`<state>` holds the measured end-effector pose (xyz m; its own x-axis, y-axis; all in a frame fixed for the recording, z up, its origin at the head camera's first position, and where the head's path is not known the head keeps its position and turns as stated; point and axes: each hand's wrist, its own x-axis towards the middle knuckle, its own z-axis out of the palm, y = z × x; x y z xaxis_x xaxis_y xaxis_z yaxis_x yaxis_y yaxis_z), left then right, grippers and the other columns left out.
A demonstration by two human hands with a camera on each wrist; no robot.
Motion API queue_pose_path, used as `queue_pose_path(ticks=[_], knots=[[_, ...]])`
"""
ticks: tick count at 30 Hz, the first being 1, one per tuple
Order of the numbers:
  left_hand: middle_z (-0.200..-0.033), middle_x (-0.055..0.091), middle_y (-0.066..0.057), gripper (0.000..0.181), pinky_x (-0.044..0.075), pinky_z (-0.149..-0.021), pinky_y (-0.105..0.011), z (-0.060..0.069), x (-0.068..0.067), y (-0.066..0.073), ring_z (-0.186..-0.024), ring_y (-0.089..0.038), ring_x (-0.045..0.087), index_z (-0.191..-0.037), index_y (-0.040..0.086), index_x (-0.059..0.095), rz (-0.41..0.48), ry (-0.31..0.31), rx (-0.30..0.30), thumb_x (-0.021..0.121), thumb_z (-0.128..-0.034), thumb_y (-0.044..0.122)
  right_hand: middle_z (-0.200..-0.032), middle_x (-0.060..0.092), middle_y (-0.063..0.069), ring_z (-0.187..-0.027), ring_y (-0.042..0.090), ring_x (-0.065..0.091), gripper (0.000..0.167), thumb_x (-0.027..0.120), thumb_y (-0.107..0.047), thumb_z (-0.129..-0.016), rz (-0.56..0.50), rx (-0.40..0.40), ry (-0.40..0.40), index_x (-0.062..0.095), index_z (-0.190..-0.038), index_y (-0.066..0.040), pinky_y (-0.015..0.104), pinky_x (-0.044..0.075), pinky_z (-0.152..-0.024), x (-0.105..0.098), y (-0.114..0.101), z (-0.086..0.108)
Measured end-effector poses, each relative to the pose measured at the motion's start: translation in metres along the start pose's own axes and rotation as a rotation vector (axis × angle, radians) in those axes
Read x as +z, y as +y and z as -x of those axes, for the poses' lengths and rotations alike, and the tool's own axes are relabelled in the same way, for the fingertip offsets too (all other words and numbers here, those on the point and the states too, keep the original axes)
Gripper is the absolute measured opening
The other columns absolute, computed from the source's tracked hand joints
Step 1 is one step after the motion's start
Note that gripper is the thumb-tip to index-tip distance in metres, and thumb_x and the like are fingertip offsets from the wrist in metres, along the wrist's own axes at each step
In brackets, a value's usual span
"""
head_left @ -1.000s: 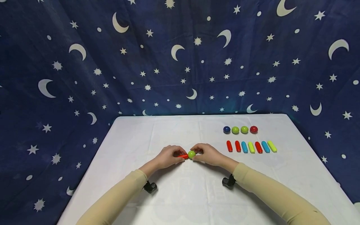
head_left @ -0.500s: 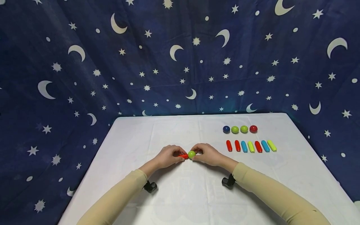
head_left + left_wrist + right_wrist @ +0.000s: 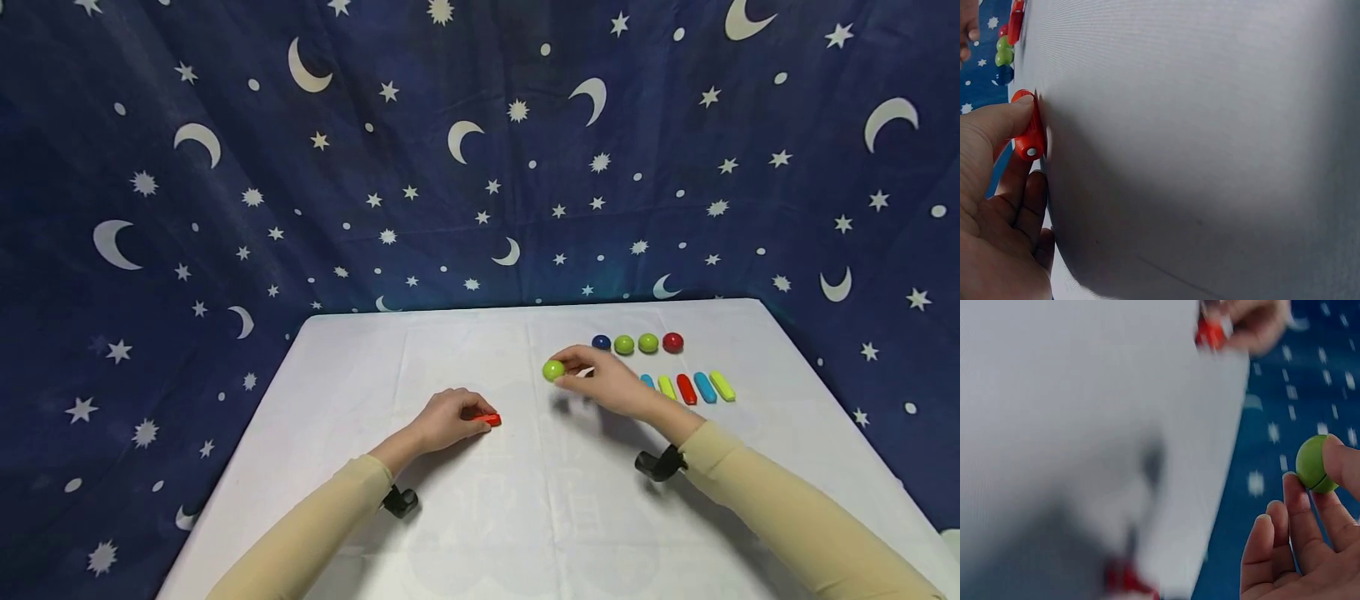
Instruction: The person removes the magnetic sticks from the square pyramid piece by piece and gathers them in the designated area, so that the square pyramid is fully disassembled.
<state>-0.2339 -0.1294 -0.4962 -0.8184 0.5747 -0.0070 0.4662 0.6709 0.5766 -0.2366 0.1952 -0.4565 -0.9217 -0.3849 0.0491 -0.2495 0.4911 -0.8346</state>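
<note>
Between the thumb and fingers of my left hand (image 3: 450, 418) is a short red rod (image 3: 492, 419), low over the white table (image 3: 435, 358). The left wrist view shows a small pale dot on the end of this red rod (image 3: 1030, 150). My right hand (image 3: 611, 385) pinches a green ball (image 3: 553, 371) above the table, apart from the rod. In the right wrist view a dark seam runs across the green ball (image 3: 1312, 464), held between thumb and fingertips. Behind the right hand, part of the row of rods is hidden.
At the back right stand a blue ball (image 3: 601, 342), two green balls (image 3: 624, 344) and a red ball (image 3: 672, 342) in a row. Nearer lie several coloured rods, among them a red rod (image 3: 686, 389). A blue star-patterned cloth (image 3: 420, 150) hangs behind the table.
My right hand has lifted the green ball away from the red rod's end, moving right and towards the back. The left hand stays in place with the rod.
</note>
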Motion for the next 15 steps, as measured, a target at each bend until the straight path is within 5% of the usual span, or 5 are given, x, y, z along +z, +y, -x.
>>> queue_pose_path(ticks=[8, 15], knots=[[-0.104, 0.069, 0.010, 0.023, 0.043, -0.086, -0.037, 0.001, -0.001, -0.001, -0.093, -0.012, 0.058, -0.115, 0.022, 0.076, 0.000, 0.005, 0.010, 0.079, -0.0922, 0.024, -0.137, 0.055, 0.022, -0.123, 0.040, 0.053, 0.066, 0.064, -0.046, -0.101, 0.026, 0.255, 0.244, 0.047, -0.149, -0.005, 0.057, 0.043, -0.105, -0.100, 0.041, 0.026], [-0.102, 0.067, 0.011, 0.021, 0.041, -0.085, -0.037, 0.001, 0.000, -0.001, -0.093, -0.013, 0.055, -0.113, 0.024, 0.077, 0.013, 0.007, -0.001, 0.079, -0.0918, 0.026, -0.142, 0.047, 0.028, -0.124, 0.041, 0.047, 0.072, 0.057, -0.045, -0.104, 0.045, 0.409, 0.441, 0.039, -0.153, 0.004, 0.051, 0.045, -0.100, -0.141, 0.083, 0.042]])
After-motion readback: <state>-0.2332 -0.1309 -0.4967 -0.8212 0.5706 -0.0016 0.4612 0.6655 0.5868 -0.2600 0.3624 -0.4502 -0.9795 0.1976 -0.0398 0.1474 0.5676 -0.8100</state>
